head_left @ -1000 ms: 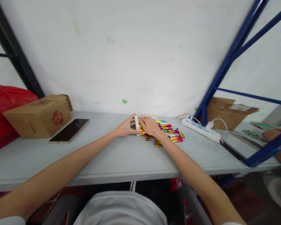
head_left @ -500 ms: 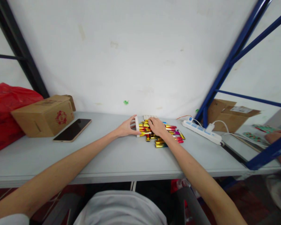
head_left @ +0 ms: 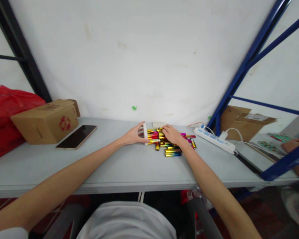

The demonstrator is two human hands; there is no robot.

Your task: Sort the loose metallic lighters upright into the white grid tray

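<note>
Both hands were stretched out to the far side of the grey table (head_left: 109,166), near the wall. The left hand (head_left: 134,135) was clamped on a white plastic holder (head_left: 145,133), thumb and fingers closed around its upright edge, so that the holder stood on the table at the left end of a heap of batteries (head_left: 168,148). These batteries, in shiny gold, pink and blue wrappers, lay mostly on their sides and touched one another. The right hand (head_left: 172,134) rested palm down on top of the heap, its fingertips close to the holder; whether it pinched a battery could not be told. A second white piece (head_left: 158,124) lay just behind, against the wall. To the right a white power strip (head_left: 213,139) lay near the heap, and another person's hand (head_left: 291,145) showed at the far right edge. Well to the left lay a dark phone (head_left: 76,136), beside a cardboard box (head_left: 46,121) and a red bag (head_left: 5,116).
</note>
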